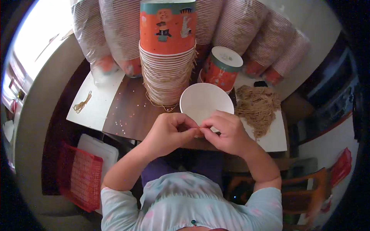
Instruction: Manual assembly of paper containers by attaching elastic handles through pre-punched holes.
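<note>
A: Which step are we showing?
B: Our left hand (171, 130) is pinching at the near rim of the white tub (204, 101), our right hand (227, 132) likewise, on something indiscernible: apparently fine fingerwork.
A: And next?
B: Probably we are needing steady pinches.

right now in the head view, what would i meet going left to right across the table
Small bundle of tan cord → tall stack of paper buckets → open white-lined bucket → heap of brown cord.

Wears a pale-aqua top (181, 204) with pink patches, sleeves (119, 210) ending near the elbows. Shows a round green bead (193, 222) near the neckline, purple cloth (158, 164) at the lap.
</note>
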The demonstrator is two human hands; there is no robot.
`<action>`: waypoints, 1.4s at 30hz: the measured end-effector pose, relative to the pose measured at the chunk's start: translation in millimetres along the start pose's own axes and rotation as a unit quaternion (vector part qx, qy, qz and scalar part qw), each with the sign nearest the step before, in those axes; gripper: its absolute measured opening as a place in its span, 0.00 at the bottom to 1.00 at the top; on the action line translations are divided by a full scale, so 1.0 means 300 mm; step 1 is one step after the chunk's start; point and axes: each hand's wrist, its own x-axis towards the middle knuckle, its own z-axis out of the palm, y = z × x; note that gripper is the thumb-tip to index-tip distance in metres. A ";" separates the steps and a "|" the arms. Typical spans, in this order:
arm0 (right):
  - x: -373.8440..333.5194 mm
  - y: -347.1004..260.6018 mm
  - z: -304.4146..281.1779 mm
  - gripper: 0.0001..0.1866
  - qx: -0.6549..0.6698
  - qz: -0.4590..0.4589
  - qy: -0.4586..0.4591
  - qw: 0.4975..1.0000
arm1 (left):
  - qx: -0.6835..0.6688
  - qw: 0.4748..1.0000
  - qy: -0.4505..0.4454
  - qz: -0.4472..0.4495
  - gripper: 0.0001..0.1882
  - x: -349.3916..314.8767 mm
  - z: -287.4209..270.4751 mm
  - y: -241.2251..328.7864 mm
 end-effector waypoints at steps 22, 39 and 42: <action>0.230 0.336 0.128 0.08 0.074 0.274 -0.126 0.950 | 0.072 0.991 0.112 0.028 0.10 0.267 -0.194 -0.183; 0.240 0.343 0.146 0.07 0.044 0.265 -0.124 0.955 | 0.123 0.989 0.074 0.047 0.12 0.284 -0.199 -0.185; 0.245 0.340 0.158 0.07 0.049 0.274 -0.122 0.953 | 0.187 0.975 0.069 0.096 0.12 0.285 -0.205 -0.188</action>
